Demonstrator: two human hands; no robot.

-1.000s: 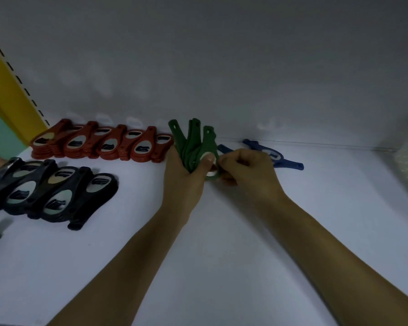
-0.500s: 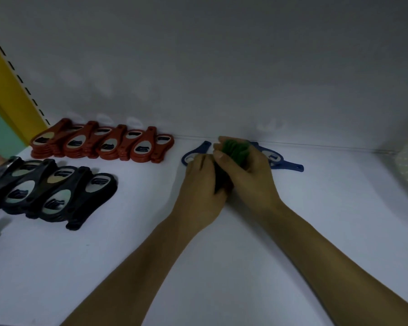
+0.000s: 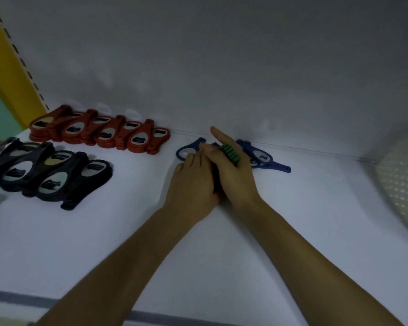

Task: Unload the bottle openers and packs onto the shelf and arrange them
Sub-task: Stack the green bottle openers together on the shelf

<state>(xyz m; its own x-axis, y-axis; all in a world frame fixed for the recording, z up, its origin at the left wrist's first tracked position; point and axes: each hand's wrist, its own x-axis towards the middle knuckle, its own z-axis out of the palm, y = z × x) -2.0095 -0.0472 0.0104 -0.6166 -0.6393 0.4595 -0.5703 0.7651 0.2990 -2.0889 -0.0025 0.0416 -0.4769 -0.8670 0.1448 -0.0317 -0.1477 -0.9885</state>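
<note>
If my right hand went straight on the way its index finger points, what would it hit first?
Probably the shelf's back wall: the right hand, gripping green bottle openers, aims its index finger there, seemingly over the blue bottle openers. Depth is unclear.

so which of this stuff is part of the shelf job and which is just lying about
Job: green openers held between left hand and right hand; blue openers; red row; black row; shelf.
Lying about: yellow upright; white perforated panel.
</note>
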